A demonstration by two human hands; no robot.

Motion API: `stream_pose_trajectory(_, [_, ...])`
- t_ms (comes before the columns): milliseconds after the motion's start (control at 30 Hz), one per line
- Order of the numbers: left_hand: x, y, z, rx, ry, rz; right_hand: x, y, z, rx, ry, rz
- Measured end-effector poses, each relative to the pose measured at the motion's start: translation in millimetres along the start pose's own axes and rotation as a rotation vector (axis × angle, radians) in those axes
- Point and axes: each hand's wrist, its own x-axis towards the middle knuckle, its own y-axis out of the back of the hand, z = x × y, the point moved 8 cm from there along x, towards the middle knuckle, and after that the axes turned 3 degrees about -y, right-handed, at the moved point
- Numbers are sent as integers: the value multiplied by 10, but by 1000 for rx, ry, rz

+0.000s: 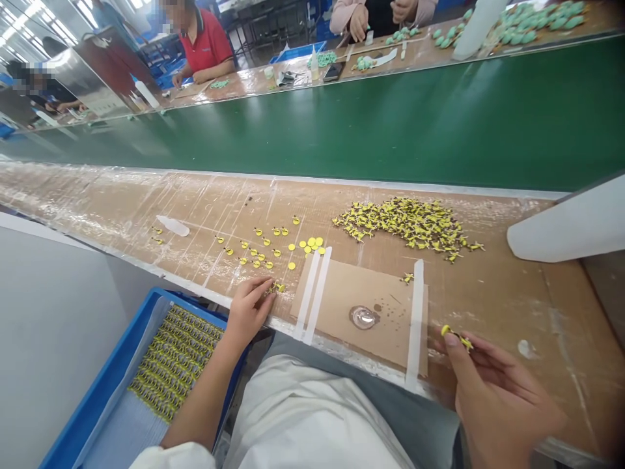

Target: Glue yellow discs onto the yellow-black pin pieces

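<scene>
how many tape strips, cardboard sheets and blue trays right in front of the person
white tape strips: 3
cardboard sheet: 1
blue tray: 1
total: 5

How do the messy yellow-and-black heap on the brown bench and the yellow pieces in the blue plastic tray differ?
The yellow-and-black heap lies jumbled; the yellow pieces sit in tidy parallel rows. The heap rests on the brown bench; the pieces lie inside the blue plastic tray. Both are yellow with dark markings.
</scene>
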Motion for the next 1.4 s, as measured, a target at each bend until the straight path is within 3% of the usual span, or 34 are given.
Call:
stream_pose_trajectory(200, [53,-48,-36,22,9,46,46,-84,21,120,9,-99])
stream_pose_trajectory(333, [56,-58,69,40,9,105,64,-143,28,93,-13,-165])
stream_pose_trajectory(500, [-60,-101,569,35,-73,202,68,-203,26,108,7,-213])
stream_pose_trajectory(633, [-64,-380,1050,-145,-145,111,66,-228,16,129,72,-237])
stream_pose_trajectory(733, [16,-538,1198,-170,-148,94,61,-225,-23,97,132,-244])
stream_pose_trajectory(867, [48,-547,1083,-164,-121,114,48,-239,-51,53,130,-268])
stream_pose_trajectory(1167, [-137,-94,323,-31,77,341,14,-269,9,35,78,-296])
stream_pose_trajectory(1400, [-86,-135,235,35,170,444,-15,-281,-42,4,85,-314])
